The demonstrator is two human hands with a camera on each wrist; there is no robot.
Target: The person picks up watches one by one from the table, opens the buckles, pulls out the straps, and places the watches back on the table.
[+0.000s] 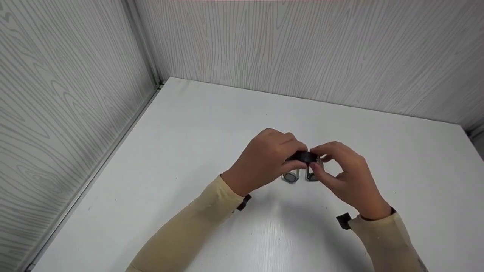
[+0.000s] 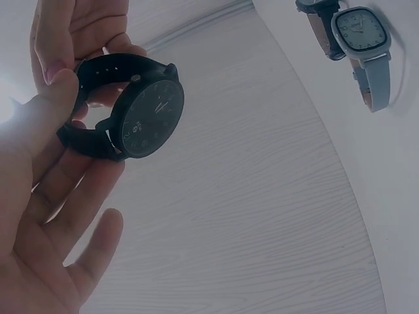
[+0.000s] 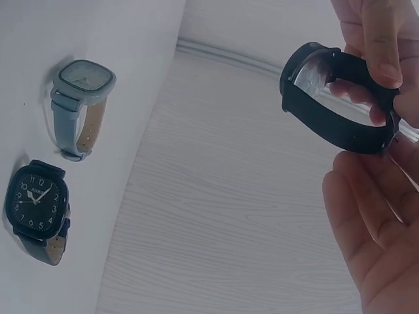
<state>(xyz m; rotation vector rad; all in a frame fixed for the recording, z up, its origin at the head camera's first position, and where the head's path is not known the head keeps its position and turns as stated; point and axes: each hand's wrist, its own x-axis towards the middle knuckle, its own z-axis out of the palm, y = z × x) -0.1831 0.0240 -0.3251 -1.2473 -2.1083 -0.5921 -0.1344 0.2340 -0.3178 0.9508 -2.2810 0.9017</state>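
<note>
A black wristwatch [image 1: 305,156] with a round dark dial is held up over the table between both hands. My left hand [image 1: 268,158] pinches its strap with thumb and fingers. From the other side, my right hand [image 1: 346,173] grips the strap's buckle end with thumb and fingertips. In the left wrist view the wristwatch [image 2: 154,118] shows its dial, and its strap forms a loop. The right wrist view catches the back of the wristwatch [image 3: 337,124]; fingers partly hide the strap's end.
Under the hands, on the white table [image 1: 211,113], are two square-faced watches: a light grey-blue watch [image 3: 65,124] and, beside it, a dark watch [image 3: 36,199] with white numerals. Wood-grained panels [image 1: 264,45] rise behind and to the left.
</note>
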